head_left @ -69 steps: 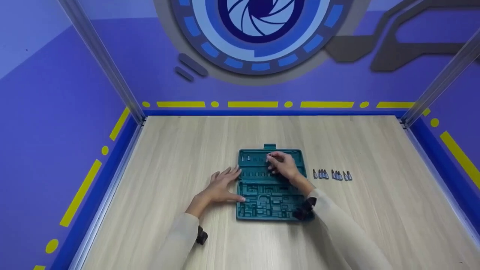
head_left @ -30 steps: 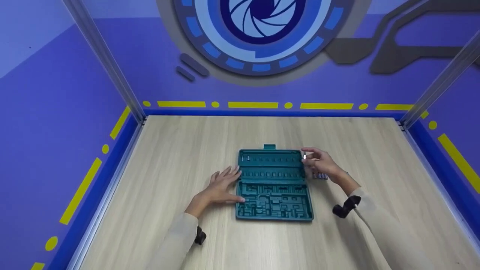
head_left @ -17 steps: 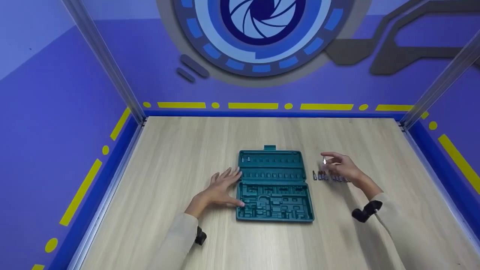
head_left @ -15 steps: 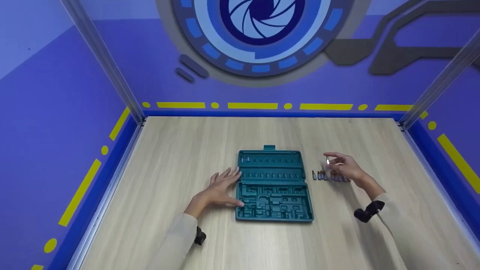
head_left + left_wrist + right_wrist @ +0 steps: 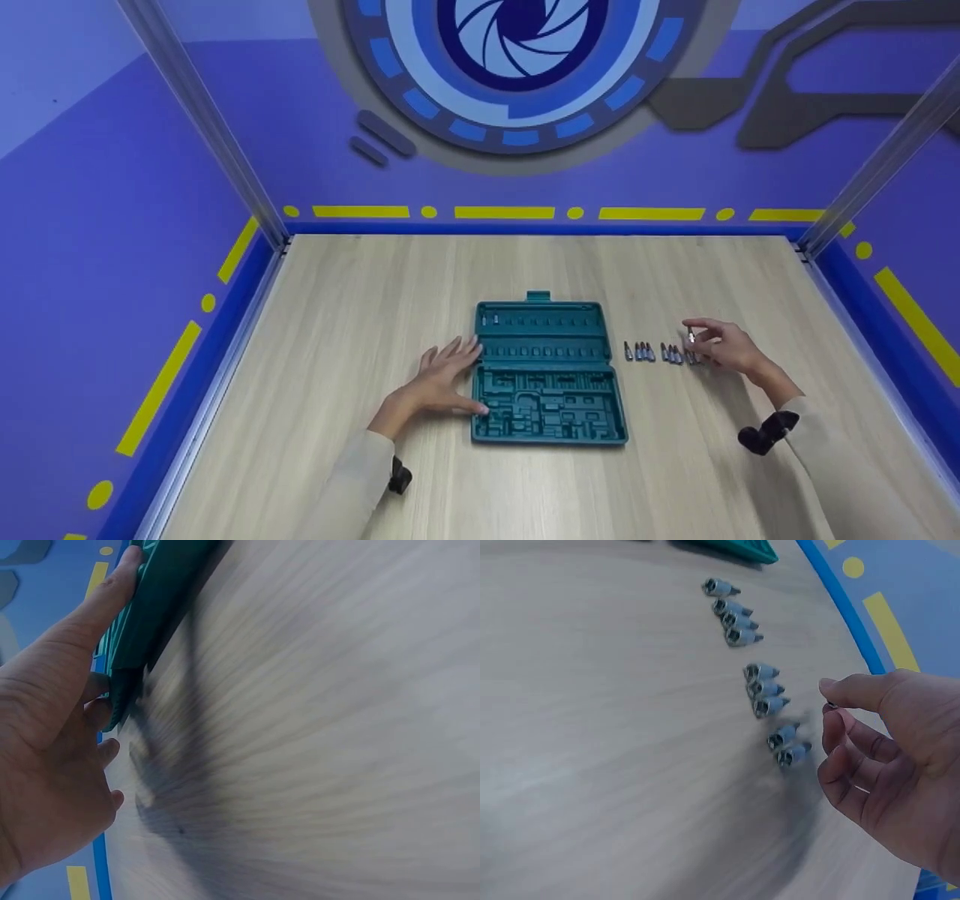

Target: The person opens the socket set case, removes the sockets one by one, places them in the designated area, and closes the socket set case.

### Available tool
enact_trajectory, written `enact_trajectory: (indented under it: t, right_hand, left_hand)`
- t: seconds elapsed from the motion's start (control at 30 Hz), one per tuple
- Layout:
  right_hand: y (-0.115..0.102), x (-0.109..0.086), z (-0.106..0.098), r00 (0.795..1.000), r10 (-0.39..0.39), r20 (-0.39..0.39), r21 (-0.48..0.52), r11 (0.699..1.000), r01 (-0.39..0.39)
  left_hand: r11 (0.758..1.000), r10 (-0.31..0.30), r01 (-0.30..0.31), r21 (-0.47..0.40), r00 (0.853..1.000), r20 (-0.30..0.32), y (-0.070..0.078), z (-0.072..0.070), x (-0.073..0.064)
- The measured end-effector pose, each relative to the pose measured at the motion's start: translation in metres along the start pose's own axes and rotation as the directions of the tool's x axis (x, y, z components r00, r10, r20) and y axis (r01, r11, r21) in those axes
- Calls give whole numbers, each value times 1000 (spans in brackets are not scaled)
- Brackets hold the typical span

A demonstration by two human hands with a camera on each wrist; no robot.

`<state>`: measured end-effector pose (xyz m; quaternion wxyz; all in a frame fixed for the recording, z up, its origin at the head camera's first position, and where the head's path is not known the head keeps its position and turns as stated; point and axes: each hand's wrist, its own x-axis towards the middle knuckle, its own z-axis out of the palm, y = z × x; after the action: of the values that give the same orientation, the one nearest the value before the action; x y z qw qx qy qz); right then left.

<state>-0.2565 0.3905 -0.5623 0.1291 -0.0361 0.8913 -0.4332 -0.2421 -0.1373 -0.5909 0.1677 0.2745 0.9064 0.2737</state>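
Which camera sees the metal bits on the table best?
The right wrist view: nine metal bits show large and uncovered. The head view shows them smaller, some partly behind the right hand; the left wrist view, none.

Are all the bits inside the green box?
No, nine bits lie on the table beside the box.

That pale wood-grained bench (image 5: 360, 300) has a green case (image 5: 544, 365) lying open on it, and over to the case's right nine small metal bits (image 5: 765, 688) in a broken line: one nearest it, then three, three, two.
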Motion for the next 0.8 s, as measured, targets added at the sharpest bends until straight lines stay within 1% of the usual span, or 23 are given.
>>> enact_trajectory:
  t: [0.23, 0.33, 0.63, 0.8]
  right_hand:
    - [11, -5, -4, 1000, 26, -10, -50, 998, -27]
    - [13, -6, -5, 1000, 25, -18, -75, 997, -26]
    - [21, -9, -4, 999, 24, -38, -92, 995, -27]
    - [24, -9, -3, 999, 31, -43, -115, 993, -36]
  left_hand:
    - [1000, 8, -8, -29, 1000, 1, -2, 0, -1]
    - [1000, 5, -5, -26, 1000, 1, -1, 0, -1]
    - [1000, -9, 9, -21, 1000, 8, -2, 0, -1]
    - [1000, -1, 2, -15, 1000, 3, -2, 1, 0]
